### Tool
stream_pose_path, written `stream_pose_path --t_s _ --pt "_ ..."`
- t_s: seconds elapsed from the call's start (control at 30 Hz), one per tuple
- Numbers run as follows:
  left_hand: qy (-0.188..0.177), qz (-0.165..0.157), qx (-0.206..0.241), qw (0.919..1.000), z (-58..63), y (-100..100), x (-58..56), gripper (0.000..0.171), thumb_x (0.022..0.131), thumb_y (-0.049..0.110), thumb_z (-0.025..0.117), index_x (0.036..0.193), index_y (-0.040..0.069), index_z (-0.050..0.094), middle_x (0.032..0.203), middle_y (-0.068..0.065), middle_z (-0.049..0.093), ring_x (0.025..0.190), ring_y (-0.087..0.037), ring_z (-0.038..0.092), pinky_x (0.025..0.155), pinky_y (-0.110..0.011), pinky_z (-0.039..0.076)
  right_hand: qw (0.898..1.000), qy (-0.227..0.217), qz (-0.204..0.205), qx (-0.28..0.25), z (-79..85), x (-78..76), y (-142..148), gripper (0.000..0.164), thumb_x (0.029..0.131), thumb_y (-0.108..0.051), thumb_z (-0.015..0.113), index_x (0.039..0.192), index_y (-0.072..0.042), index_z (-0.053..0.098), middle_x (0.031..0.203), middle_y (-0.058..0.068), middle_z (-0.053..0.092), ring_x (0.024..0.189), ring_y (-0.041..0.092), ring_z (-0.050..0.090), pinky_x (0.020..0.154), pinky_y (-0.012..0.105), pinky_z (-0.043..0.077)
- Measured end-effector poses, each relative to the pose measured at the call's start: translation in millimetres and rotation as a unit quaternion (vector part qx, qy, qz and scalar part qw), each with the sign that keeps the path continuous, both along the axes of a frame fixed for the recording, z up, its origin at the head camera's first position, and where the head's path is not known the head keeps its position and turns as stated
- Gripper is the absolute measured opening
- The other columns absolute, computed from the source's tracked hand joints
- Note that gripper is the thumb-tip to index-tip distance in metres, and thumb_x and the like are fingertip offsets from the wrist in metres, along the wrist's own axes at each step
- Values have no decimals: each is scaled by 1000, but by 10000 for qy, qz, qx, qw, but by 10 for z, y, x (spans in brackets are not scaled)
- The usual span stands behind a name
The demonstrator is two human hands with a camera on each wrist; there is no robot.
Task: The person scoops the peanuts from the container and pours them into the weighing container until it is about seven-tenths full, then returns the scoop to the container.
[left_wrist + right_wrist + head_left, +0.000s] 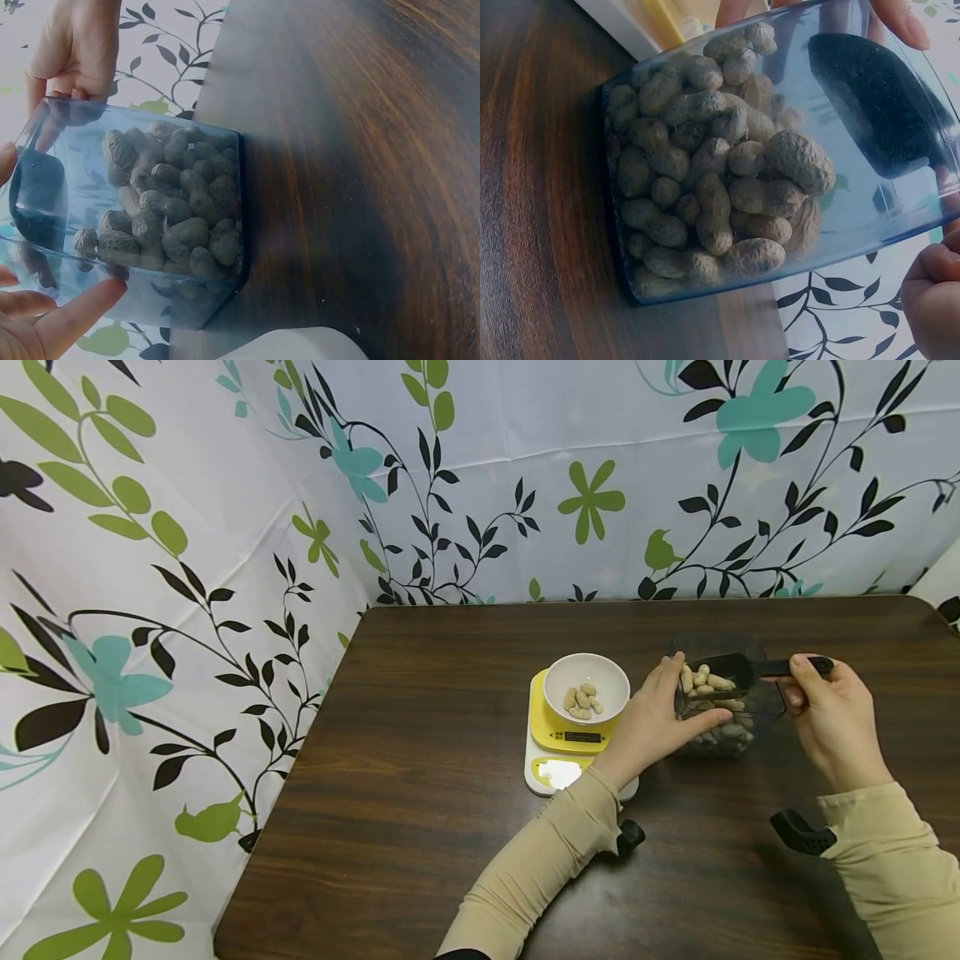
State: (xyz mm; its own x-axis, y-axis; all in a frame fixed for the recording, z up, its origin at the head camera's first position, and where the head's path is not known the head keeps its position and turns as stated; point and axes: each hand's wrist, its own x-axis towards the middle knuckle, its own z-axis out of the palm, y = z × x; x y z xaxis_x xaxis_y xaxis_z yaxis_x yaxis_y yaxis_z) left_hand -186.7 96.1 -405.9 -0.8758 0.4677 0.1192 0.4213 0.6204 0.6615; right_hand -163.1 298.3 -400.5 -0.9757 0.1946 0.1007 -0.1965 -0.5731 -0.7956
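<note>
A clear plastic container (pixel 767 714) of unshelled peanuts (pixel 176 202) stands on the table at the right. My left hand (pixel 663 710) holds its near-left corner, with the thumb across the front and the fingers along the left side. In my right hand (pixel 836 718) is the handle of a black scoop (pixel 729 670), gripped between thumb and fingers. The scoop carries several peanuts and sits inside the container's upper part, above the loose peanuts. Through the clear wall, the right wrist view shows the scoop's dark underside.
Left of the container, a white bowl (pixel 572 668) with several peanuts (pixel 581 702) rests on a yellow and white kitchen scale (pixel 542 718). The brown wooden table (pixel 420 735) extends to the left. A patterned curtain (pixel 510 435) hangs behind it.
</note>
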Motion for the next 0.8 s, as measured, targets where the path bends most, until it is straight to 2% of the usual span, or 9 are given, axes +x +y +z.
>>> stream_pose_path --t_s 0.1,0.27,0.33,0.47,0.63,0.8 --pt "-54 5 27 10000 2 -2 2 87 85 62 53 150 31 4 156 5 20 139 -12 33 105 -30 41 9998 -16 42 171 -3 23 12 19 90 -7 57 102 -2 43 74 5 60 59 12 39 53 24 26" --pt "-8 -4 72 10000 4 -1 3 88 85 61 54 150 29 5 156 5 20 140 -11 31 106 -29 39 9989 297 -57 359 -9 41 -12 21 91 -3 54 107 -2 40 83 5 56 59 11 40 52 22 27" --pt "34 -13 75 10000 0 0 1 87 84 62 53 150 29 6 156 5 20 140 -10 30 107 -28 39 9987 435 -78 238 -16 50 -27 21 92 0 52 108 -2 38 87 6 53 60 11 42 53 21 31" --pt "62 -24 92 9999 -7 -2 -1 87 84 62 54 150 28 7 156 4 21 141 -9 28 107 -28 37 9989 403 -142 178 -31 78 -41 19 92 -1 52 106 -2 39 85 5 55 63 10 47 56 18 38" --pt "10 -14 120 9999 -5 -1 -2 88 84 61 54 150 29 6 156 4 20 141 -9 27 108 -28 37 9988 283 -191 357 -38 111 -54 21 91 -3 54 106 -1 39 87 4 53 65 9 47 58 17 40" --pt "-19 16 199 9998 -13 -2 -7 88 83 61 56 150 30 7 155 4 22 140 -9 29 107 -29 38 9987 433 -233 -146 -40 122 -69 16 91 2 51 104 1 41 84 7 57 61 11 51 55 18 41"
